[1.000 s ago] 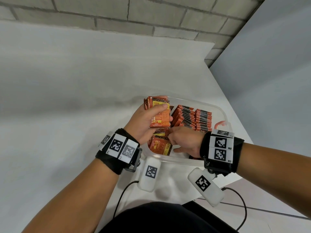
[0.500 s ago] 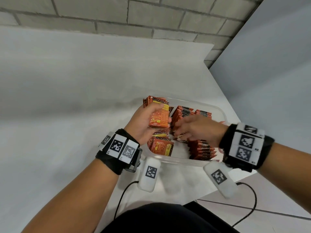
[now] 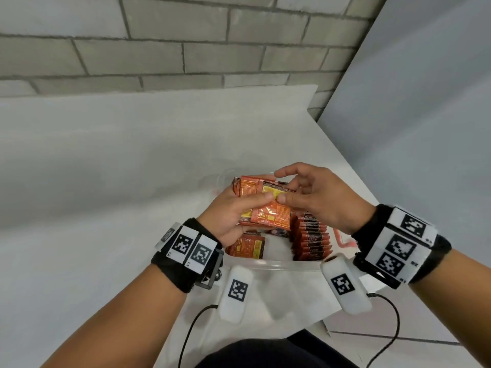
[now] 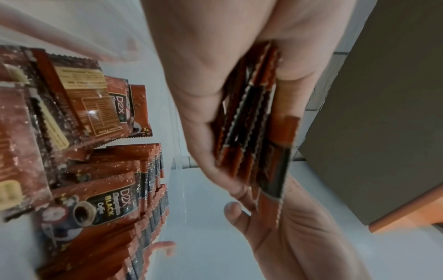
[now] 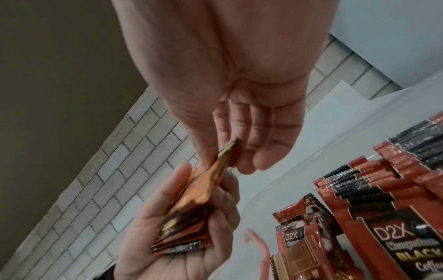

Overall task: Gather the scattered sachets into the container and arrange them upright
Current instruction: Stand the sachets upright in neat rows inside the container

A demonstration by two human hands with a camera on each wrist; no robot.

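Note:
My left hand (image 3: 249,205) grips a stack of orange-red sachets (image 3: 265,211) above the clear plastic container (image 3: 279,264). My right hand (image 3: 281,187) meets it from the right and pinches one sachet (image 5: 221,161) at the top of that stack between thumb and fingers. In the left wrist view the held stack (image 4: 251,132) shows edge-on in the palm. Rows of sachets (image 3: 310,240) stand upright in the container's right half. A few loose sachets (image 3: 247,247) lie flat at its near left, partly hidden under my left hand.
The container sits near the right front corner of a white table (image 3: 106,181). A brick wall (image 3: 186,49) rises behind and a grey panel (image 3: 425,128) stands to the right. A reddish clip (image 3: 344,241) shows at the container's right rim. Cables hang from both wrists.
My right hand rose out of the container's near side and moved up-left to the stack in my left hand, where it now pinches a sachet. The left hand kept its stack.

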